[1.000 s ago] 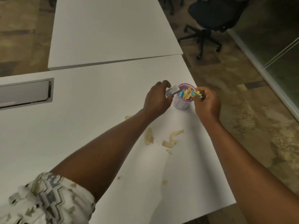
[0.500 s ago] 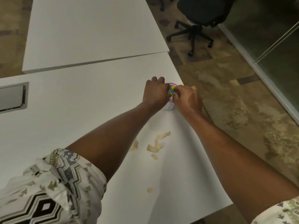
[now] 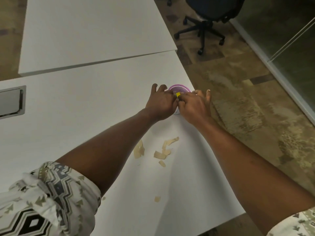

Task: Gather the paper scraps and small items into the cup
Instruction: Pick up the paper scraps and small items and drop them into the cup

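**Spotter:** Where's the cup (image 3: 180, 87)?

**Operator:** At the far right edge of the surface (image 3: 85, 108), with both my hands on it. My left hand (image 3: 162, 103) lies spread against its left side. My right hand (image 3: 194, 106) looks to be pinching a yellow piece (image 3: 178, 94) just over the pink rim.

**Spotter:** How do you finish the drop cleanly?

**Operator:** I push the piece below the rim before letting go, so it can't spring out. The left hand braces the cup, because I judge it light and close to the edge.

**Spotter:** And what's left?

**Operator:** Tan paper scraps (image 3: 163, 150) lie nearer, between my arms, and one small scrap is nearer still. I'd sweep them together and lift them in one go rather than pick them up singly.
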`<state>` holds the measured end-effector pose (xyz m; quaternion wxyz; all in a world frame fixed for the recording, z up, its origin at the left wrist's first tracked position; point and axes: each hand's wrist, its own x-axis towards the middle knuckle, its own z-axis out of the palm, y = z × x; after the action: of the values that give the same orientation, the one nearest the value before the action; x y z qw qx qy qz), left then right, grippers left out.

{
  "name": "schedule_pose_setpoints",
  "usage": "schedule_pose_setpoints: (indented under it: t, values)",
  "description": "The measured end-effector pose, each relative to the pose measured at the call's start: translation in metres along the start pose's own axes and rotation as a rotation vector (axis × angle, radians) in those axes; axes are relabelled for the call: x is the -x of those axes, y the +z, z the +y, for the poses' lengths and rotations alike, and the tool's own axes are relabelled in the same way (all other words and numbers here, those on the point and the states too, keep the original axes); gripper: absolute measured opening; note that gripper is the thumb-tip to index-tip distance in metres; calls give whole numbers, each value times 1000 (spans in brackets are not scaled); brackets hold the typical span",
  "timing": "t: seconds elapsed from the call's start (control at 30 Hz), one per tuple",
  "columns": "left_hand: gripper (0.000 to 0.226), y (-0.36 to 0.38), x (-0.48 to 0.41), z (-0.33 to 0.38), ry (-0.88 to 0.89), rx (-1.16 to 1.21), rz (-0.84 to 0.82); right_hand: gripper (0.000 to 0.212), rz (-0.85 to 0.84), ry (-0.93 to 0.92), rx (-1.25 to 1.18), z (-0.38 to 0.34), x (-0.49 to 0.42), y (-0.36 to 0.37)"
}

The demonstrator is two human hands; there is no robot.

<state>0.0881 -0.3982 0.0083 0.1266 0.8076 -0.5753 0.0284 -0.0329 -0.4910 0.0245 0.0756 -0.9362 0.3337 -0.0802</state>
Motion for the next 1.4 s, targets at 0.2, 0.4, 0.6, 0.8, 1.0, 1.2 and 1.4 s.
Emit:
schedule_pose_setpoints:
  t: [0.2, 0.4, 0.6, 0.8, 1.0, 1.2, 1.4]
  values:
    - [28, -21, 15, -6, -72, 209, 130, 33, 173, 3, -209, -2, 8, -12]
    - [31, -39, 67, -23, -180, 250, 166, 40, 237, 18, -367, -24, 49, -26]
    - [38, -40, 153, -34, -308, 292, 96, 29, 113, 63, -488, -52, 115, -10]
    - [50, -26, 267, -31, -434, 324, 13, 41, -41, 172, -466, -57, 173, 32]
    - [64, -19, 387, -9, -367, 262, -126, 30, -27, 46, -385, -79, 244, 33]
    - [82, -17, 431, 7, -235, 192, -311, 19, -132, -110, -369, -97, 301, 36]
    - [91, -11, 411, 0, -259, 124, -365, 12, -170, -124, -262, -97, 305, 53]
